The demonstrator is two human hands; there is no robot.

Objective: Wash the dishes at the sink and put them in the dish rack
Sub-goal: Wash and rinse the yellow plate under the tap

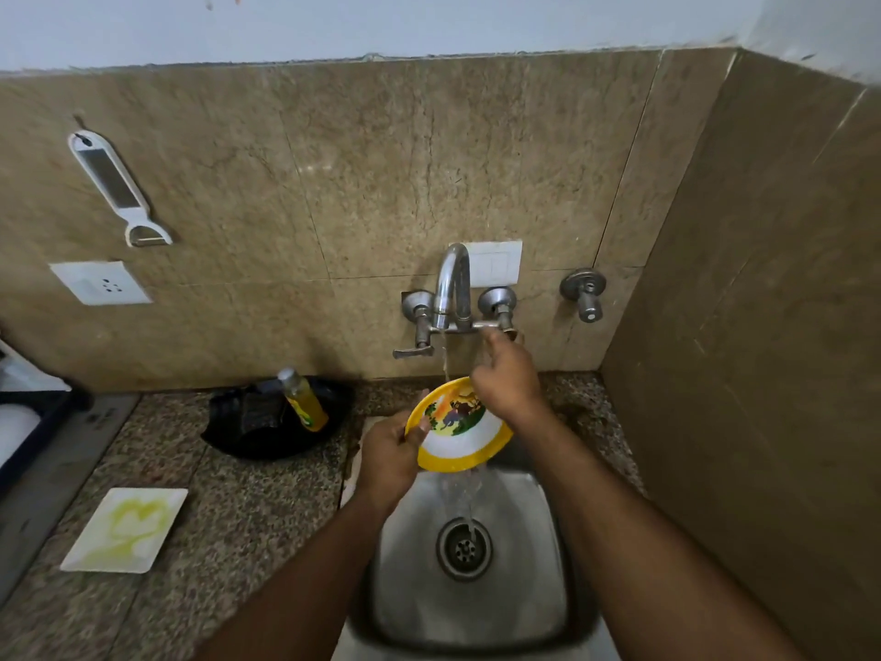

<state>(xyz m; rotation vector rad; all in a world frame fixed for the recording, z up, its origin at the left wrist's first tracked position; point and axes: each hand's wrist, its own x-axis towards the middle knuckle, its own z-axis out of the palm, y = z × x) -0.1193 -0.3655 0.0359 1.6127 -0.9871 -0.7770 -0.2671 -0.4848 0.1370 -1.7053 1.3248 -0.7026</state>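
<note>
A round plate (pixel 469 438) with a yellow rim and a colourful picture is tilted over the steel sink (pixel 534 589). My left hand (pixel 391 458) grips its left edge, thumb on the face. Water from the tap spout (pixel 450 279) falls on the plate and spills off it toward the drain (pixel 463 548). My right hand (pixel 503 379) is raised above the plate, and its fingers curl round the right tap handle (pixel 500 329), which it mostly hides. A white square plate (pixel 125 529) smeared with yellow-green lies on the counter at the left.
A yellow soap bottle (pixel 305 400) leans in a black dish (pixel 248 431) left of the sink. A dark-edged rack or tray (pixel 33 407) shows at the far left edge. A peeler (pixel 119 188) and a socket (pixel 101 282) are on the tiled wall. A side wall closes the right.
</note>
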